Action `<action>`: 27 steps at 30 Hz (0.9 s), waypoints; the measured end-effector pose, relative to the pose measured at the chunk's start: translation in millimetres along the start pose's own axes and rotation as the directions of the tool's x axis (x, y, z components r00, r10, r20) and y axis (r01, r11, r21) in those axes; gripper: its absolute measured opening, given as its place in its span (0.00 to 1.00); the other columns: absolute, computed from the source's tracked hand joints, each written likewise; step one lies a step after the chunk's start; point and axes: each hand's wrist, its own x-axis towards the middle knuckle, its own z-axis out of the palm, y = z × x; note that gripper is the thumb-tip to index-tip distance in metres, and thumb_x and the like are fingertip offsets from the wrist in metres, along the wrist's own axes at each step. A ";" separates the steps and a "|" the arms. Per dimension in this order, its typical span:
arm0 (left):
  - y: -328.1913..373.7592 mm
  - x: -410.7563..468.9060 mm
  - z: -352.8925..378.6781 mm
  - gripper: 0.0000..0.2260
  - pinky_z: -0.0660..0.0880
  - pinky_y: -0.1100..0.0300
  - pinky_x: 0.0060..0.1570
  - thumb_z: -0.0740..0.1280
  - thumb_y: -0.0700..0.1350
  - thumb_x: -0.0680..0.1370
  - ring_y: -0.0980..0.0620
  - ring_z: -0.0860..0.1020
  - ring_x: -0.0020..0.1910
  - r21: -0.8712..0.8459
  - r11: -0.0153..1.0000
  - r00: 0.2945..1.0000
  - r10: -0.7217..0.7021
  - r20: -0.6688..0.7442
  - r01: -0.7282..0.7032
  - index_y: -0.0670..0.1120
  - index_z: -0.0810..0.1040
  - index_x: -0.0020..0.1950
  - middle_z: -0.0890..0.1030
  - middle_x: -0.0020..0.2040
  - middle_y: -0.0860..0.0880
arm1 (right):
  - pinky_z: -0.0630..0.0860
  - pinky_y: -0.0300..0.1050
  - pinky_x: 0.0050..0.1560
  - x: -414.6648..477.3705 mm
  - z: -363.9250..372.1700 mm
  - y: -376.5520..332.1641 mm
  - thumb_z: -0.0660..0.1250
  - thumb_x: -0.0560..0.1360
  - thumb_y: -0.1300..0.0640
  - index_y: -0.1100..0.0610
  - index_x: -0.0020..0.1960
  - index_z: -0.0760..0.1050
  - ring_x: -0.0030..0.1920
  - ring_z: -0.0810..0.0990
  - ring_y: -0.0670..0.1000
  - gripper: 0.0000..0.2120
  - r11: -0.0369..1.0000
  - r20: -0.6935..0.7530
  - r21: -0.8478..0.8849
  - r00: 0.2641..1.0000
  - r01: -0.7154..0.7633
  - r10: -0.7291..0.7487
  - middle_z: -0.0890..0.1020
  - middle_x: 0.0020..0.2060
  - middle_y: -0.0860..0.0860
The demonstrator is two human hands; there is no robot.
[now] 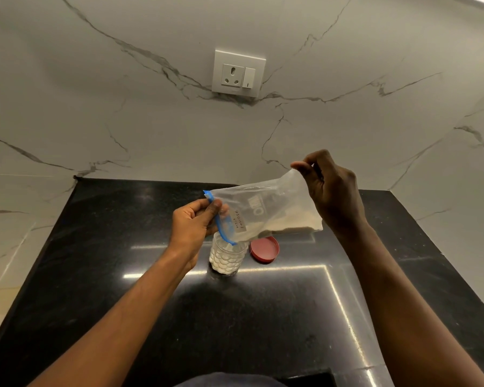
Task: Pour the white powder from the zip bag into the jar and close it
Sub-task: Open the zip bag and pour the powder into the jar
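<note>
We pinch the zip bag [266,210] between both hands, left hand [192,223] at its blue zipper mouth over the open jar [227,256], right hand [329,191] gripping the raised bottom corner, the bag hiding part of the red lid [264,249] on the black counter [95,275].

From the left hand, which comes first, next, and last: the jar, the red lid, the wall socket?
Measured from the left hand:
1. Jar, just below and right of it on the counter.
2. Red lid, on the counter right of the jar.
3. Wall socket, far up on the marble wall.
</note>
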 end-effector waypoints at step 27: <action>-10.2 0.7 -2.0 0.06 0.85 0.60 0.52 0.73 0.42 0.80 0.54 0.88 0.52 -0.023 0.999 0.999 0.027 -0.037 -0.028 0.47 0.87 0.56 0.91 0.50 0.49 | 0.77 0.49 0.25 2.1 -0.3 -10.5 0.69 0.81 0.52 0.66 0.50 0.77 0.26 0.77 0.52 0.15 0.998 0.014 -0.041 0.999 0.048 -0.048 0.78 0.30 0.52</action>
